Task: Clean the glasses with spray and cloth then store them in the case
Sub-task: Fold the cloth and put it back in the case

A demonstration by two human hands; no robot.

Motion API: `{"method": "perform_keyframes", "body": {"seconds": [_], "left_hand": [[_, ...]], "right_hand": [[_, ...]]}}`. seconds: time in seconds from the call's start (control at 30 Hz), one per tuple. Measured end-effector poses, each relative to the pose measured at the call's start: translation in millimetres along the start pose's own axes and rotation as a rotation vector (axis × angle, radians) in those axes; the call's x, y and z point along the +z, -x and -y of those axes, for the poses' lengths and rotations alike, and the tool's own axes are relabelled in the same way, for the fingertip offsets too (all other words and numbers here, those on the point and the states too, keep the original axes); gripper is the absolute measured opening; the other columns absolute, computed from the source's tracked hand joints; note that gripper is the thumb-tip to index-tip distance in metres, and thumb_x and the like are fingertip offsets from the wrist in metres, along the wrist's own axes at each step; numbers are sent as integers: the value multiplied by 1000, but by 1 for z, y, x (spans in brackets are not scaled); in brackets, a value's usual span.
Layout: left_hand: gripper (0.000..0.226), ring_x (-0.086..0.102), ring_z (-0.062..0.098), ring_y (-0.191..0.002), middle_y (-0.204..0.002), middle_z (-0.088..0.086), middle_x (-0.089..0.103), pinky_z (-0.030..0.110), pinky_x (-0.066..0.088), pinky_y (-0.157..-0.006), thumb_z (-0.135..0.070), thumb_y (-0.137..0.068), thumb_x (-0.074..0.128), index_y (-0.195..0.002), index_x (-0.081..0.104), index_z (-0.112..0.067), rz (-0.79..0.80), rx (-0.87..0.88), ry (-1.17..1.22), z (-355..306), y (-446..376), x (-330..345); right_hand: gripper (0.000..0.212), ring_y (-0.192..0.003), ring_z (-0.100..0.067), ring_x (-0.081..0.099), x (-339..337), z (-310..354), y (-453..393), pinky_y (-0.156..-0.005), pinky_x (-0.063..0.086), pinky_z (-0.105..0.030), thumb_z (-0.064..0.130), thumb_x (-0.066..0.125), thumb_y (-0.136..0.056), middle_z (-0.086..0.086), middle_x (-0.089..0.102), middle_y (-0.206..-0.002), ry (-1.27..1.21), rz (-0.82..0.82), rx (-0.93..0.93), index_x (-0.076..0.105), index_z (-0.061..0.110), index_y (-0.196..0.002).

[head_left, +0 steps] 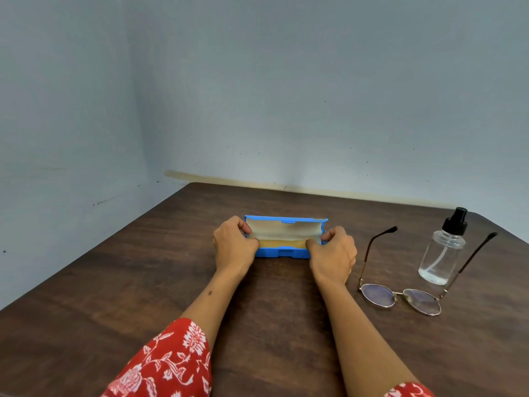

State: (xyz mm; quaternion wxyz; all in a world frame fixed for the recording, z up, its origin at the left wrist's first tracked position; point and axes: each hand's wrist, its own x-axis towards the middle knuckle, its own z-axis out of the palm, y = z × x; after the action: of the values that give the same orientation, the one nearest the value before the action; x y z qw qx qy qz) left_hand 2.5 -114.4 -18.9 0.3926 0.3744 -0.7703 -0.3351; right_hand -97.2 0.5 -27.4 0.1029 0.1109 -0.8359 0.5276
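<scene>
1. Grey-blue walls are meeting in a corner behind a dark wood-grain table [148, 270], which is carrying all items.
2. Blue glasses case [286, 252] is lying open at table centre, lid tilted back toward the wall, tan lining showing inside.
3. Pale cleaning cloth [282, 231] is stretching across the case mouth; whether it is lifting clear of the lining or only lying on it cannot be told.
4. Left hand [233, 247] is pinching the cloth's left end w/ curled fingers, at the case's left end.
5. Right hand [332, 257] is pinching the cloth's right end likewise, knuckles over the case's right end.
6. Round wire-rim glasses [400, 299] are resting on the table to the right of the case, well apart from it, temples unfolded and pointing away from the person, lenses nearest the camera.
7. Clear spray bottle [442, 253] w/ black pump top is standing upright betw. the two temples, approx. a quarter full.
8. Step in hand (judged): taking the cloth out of the case; spraying and wiping not yet begun.
9. To do it well: lift both ends evenly, keep the case flat and open for later storage, avoid dragging cloth over the table, set it near the glasses.
</scene>
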Motion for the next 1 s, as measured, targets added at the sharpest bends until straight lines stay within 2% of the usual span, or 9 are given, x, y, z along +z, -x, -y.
{"method": "perform_keyframes", "body": {"seconds": [0.13, 0.23, 0.37, 0.5, 0.6, 0.67, 0.77, 0.9, 1.0], "left_hand": [[19, 53, 14, -89, -97, 3, 56, 25, 43, -70, -1, -74, 70, -82, 58, -14, -34, 18, -25, 3, 0, 1], [15, 42, 9, -90, -101, -3, 41, 22, 35, -69, -12, -79, 68, -88, 58, -17, -102, 30, -68, 5, 5, 1], [11, 38, 7, -96, -107, -1, 40, 21, 34, -71, -17, -83, 64, -94, 61, -17, -109, 70, -51, 8, 11, 1], [12, 42, 9, -102, -115, 3, 43, 20, 35, -75, -16, -85, 63, -96, 60, -15, -150, 138, -21, 4, 18, -3], [16, 47, 17, -109, -120, 8, 43, 24, 40, -80, -13, -86, 60, -102, 58, -12, -180, 185, -39, 2, 24, -5], [20, 49, 21, -111, -123, 10, 42, 30, 45, -86, -9, -86, 58, -106, 55, -10, -214, 205, -57, 1, 30, -7], [28, 50, 25, -112, -128, 14, 40, 38, 47, -90, -4, -85, 56, -113, 51, -7, -261, 214, -68, -2, 41, -10], [38, 48, 29, -117, -136, 18, 36, 41, 45, -94, 0, -84, 54, -121, 45, -4, -287, 232, -74, -10, 57, -12], [43, 43, 32, -124, -138, 20, 36, 42, 41, -99, 3, -82, 52, -124, 45, -1, -310, 304, -44, -18, 66, -13]], "right_hand": [[18, -100, -28, 49, 0, -2, 3, -75, 38, -31, 11, 59, -84, -10, 47, -114, 53, -15, -125, 57, 9, -101], [14, -109, -28, 42, 3, 1, 8, -88, 37, -38, 17, 56, -84, -10, 45, -118, 122, -85, -232, 63, 8, -91], [34, -117, -28, 37, 8, -1, 13, -94, 32, -37, 30, 46, -90, -11, 43, -129, 305, -2, -259, 71, 7, -87], [27, -112, -31, 45, 1, 4, 21, -88, 36, -38, 23, 49, -92, -15, 50, -126, 256, -90, -351, 67, 4, -90], [11, -90, -39, 57, -3, 10, 34, -75, 48, -42, 7, 61, -84, -23, 60, -105, 196, -156, -508, 63, -4, -83], [6, -80, -37, 60, -7, 12, 42, -68, 52, -40, 1, 65, -78, -23, 63, -97, 187, -185, -602, 63, -4, -82], [11, -81, -34, 59, -13, 13, 51, -70, 51, -37, -3, 60, -77, -19, 62, -96, 172, -145, -669, 60, -1, -88], [25, -76, -29, 59, -27, 14, 65, -61, 51, -32, -12, 60, -68, -12, 61, -87, 74, -150, -724, 59, 0, -90], [29, -90, -27, 61, -42, 16, 74, -75, 53, -32, -9, 51, -70, -12, 63, -99, 1, -173, -830, 60, 0, -96]]}}
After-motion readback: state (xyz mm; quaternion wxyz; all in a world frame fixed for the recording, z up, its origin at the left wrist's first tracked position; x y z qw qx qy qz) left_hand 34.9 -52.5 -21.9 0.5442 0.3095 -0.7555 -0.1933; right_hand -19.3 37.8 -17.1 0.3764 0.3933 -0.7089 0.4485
